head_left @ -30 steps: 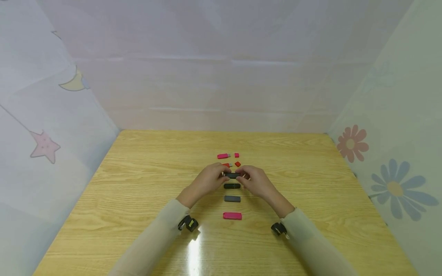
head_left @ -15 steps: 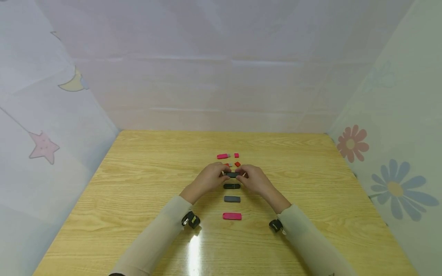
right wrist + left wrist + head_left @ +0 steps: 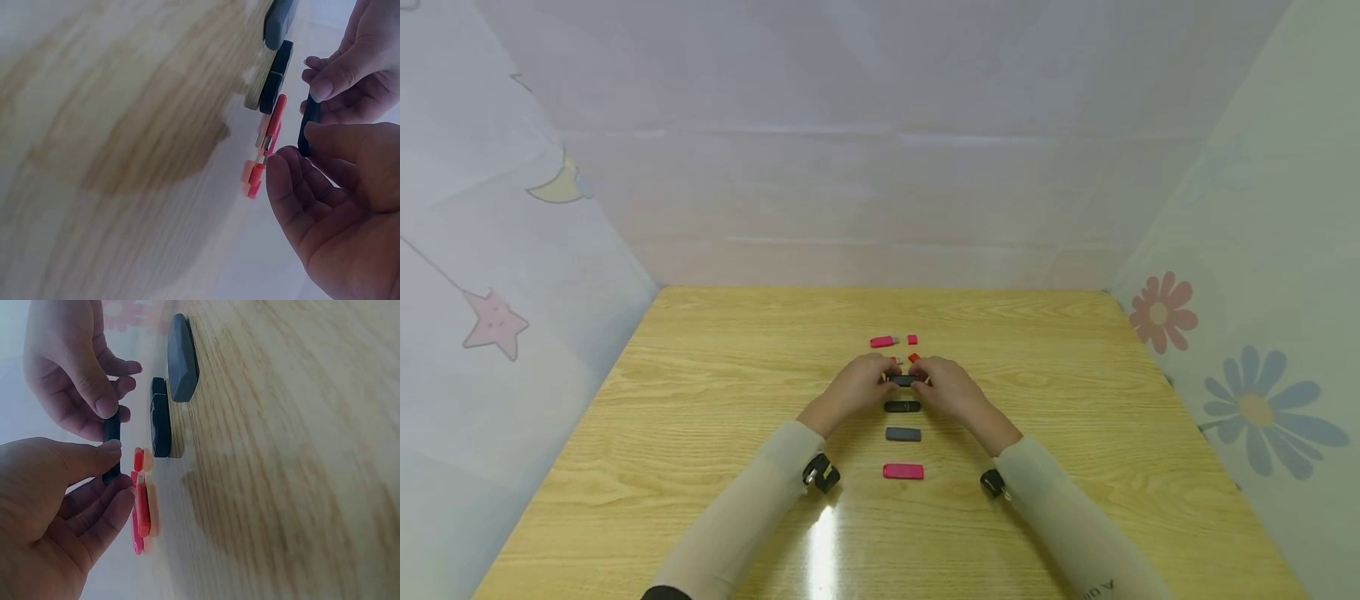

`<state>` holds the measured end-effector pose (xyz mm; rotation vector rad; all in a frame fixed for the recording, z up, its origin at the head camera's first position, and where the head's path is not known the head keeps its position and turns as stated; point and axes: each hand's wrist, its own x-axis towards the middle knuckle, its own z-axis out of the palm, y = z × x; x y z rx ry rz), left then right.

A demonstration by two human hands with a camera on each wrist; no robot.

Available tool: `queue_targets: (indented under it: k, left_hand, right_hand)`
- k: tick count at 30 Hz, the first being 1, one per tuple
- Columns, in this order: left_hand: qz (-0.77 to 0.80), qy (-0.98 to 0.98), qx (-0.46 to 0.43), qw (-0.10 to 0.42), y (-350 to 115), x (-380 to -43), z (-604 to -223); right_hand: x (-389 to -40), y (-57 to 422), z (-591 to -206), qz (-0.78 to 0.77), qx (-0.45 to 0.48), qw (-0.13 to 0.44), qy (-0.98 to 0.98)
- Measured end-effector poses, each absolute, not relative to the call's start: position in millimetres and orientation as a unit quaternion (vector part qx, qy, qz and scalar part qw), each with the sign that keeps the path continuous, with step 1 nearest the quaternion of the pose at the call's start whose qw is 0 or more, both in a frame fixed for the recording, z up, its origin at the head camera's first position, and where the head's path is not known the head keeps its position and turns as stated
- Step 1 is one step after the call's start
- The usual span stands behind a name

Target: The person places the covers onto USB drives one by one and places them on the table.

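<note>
My left hand (image 3: 856,386) and right hand (image 3: 951,386) meet at mid-table, one at each end of a dark USB flash drive (image 3: 902,381). Thumb and fingers of each hand pinch it, and both wrist views show the drive (image 3: 112,430) held above the wood. Fingertips hide both its ends. Just nearer than the hands lies a black flash drive (image 3: 902,407), then a grey one (image 3: 903,434) and a pink one (image 3: 903,472). Beyond the hands, a red drive (image 3: 143,509) with its metal plug bare is partly covered by my left hand; its red cap (image 3: 914,357) lies by my right fingers.
Farthest out in the row lie a pink flash drive (image 3: 883,342) with its plug exposed and a separate pink cap (image 3: 912,339). The wooden table (image 3: 700,400) meets fabric walls at the back and both sides.
Both hands keep their pinch on the dark USB flash drive. The wrists and cuffs have drawn slightly inward, and my right hand now overlaps the red cap a little.
</note>
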<state>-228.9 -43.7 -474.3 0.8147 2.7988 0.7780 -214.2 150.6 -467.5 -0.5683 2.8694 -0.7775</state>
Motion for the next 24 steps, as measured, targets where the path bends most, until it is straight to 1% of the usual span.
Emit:
queue_targets:
  k: [9, 15, 24]
  left_hand:
    - [0.244, 0.931, 0.264, 0.066, -40.1, -235.0, -481.7]
    - [0.248, 0.929, 0.266, 0.069, -39.5, -237.2, -483.6]
    - [0.240, 0.931, 0.266, 0.072, -37.9, -238.5, -486.8]
  right_hand:
    - [-221.7, 147.3, -470.1, -0.232, -0.194, 0.073, 0.950]
    - [-223.0, 147.5, -470.5, -0.216, -0.206, 0.069, 0.952]
    - [-226.7, 146.2, -474.6, -0.199, -0.193, 0.076, 0.958]
